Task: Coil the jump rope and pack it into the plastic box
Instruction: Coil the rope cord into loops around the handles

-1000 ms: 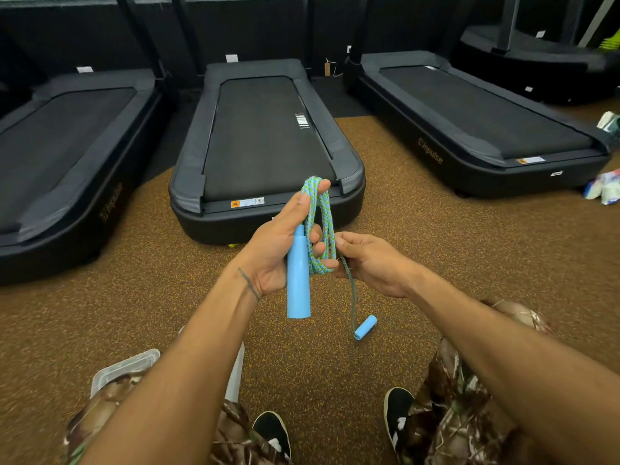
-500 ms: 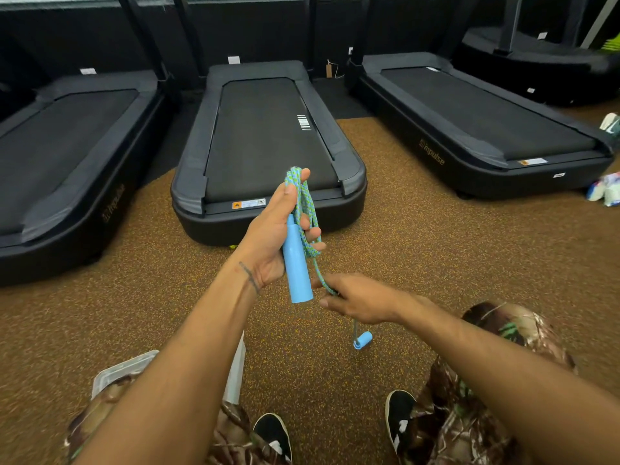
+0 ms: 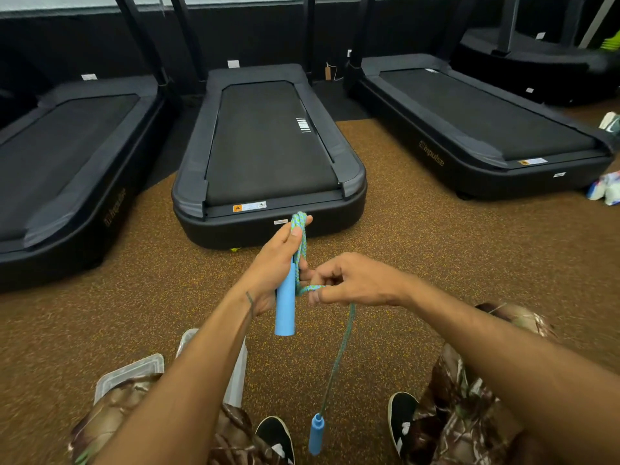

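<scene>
A blue handle (image 3: 285, 303) of the jump rope (image 3: 299, 253) is held upright in the left hand (image 3: 273, 266), just in front of the near end of the middle treadmill (image 3: 268, 156). The left fingers are closed around the handle and around several loops of green-blue rope, which are gathered against it and rise past the thumb to the fingertips. The lower end of the handle sticks out below the palm.

Just right of that handle, the right hand (image 3: 349, 283) is closed on the rope: a strand is pinched between thumb and fingers and is led across to the bundle in the left hand. The two hands are nearly touching.

From the right hand the free length of rope hangs down toward the floor (image 3: 419, 263), and a second blue handle (image 3: 316, 434) dangles at its end, well below the first handle and between two black shoes (image 3: 401, 421). Whether it touches the floor cannot be told.

The plastic box (image 3: 134, 372) is seen below and left of the held handle, on the floor beside the left knee, partly hidden by the left forearm and by camouflage trousers (image 3: 469, 414). A clear piece, possibly its lid (image 3: 238, 374), stands just right of the forearm. No rope is seen in the box.

Two more treadmills flank the middle one.
</scene>
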